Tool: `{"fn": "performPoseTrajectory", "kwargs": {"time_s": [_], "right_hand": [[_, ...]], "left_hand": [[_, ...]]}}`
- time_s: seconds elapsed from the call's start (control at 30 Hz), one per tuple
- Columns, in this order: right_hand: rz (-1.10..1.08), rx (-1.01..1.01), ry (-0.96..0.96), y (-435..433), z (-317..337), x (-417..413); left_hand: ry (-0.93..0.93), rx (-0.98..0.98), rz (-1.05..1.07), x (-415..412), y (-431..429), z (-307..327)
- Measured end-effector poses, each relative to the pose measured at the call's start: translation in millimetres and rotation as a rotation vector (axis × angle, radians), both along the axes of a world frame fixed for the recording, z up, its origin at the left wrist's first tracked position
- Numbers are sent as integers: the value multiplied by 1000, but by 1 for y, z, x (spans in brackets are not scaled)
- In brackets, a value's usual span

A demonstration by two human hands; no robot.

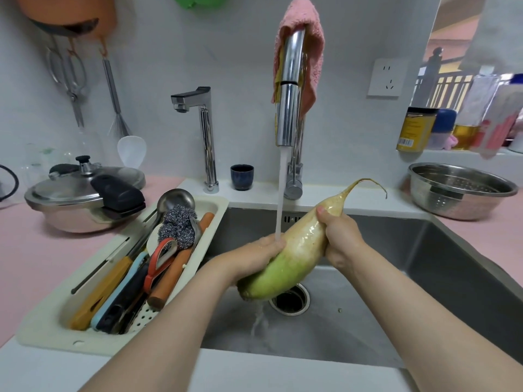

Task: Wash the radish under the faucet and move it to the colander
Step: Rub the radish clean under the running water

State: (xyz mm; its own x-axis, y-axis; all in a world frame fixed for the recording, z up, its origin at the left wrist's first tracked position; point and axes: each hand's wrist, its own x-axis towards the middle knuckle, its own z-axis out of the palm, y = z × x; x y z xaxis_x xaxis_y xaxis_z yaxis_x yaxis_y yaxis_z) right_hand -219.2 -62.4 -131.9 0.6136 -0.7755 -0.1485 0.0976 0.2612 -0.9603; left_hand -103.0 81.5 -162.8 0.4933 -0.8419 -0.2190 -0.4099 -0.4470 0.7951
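Under the faucet (290, 89) you grip the radish (294, 244) with left hand (256, 257) and right hand (341, 236), both closed around it mid-rinse over the sink (424, 264); next, I judge, carry it right to the colander (461, 193).

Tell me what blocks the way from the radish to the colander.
Nothing visible does. The radish is held over the sink by the left hand and right hand. The colander sits on the counter to the right, beyond the sink's edge, with only bare counter between.
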Motion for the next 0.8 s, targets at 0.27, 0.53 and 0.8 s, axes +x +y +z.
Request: {"fn": "performPoseTrajectory", "kwargs": {"time_s": [0.27, 0.53, 0.8], "right_hand": [[65, -125, 21, 21, -11, 13], [91, -140, 2, 22, -9, 13], [89, -176, 55, 32, -19, 21]], "left_hand": [[35, -157, 250, -31, -20, 19], [344, -262, 91, -6, 7, 7], [141, -327, 164, -22, -5, 14]]}}
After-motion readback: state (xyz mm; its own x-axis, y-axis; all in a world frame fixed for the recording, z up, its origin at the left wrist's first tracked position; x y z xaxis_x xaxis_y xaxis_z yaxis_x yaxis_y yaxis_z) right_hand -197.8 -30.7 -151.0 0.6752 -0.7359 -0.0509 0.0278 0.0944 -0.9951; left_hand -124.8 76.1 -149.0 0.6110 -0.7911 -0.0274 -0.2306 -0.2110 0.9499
